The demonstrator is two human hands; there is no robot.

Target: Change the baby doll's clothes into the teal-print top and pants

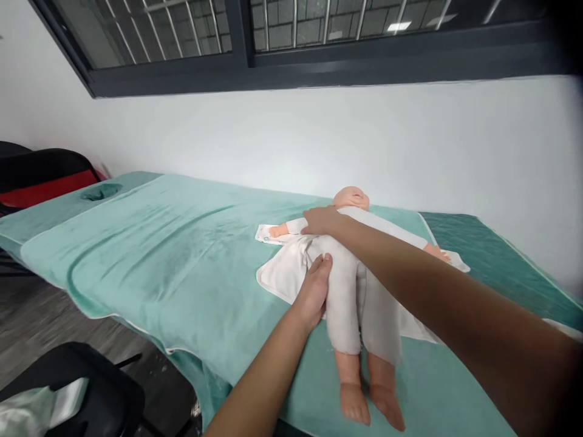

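Head view, both hands [314,291] [321,220] on clothed doll [344,288]

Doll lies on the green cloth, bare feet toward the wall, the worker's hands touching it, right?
Only the feet are wrong: the head view shows them pointing away from the wall. The doll does lie on the green cloth, with the left hand and right hand touching it.

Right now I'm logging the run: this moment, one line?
left hand: at hip of white-suited baby doll; right hand: on upper body; doll: on white cloth
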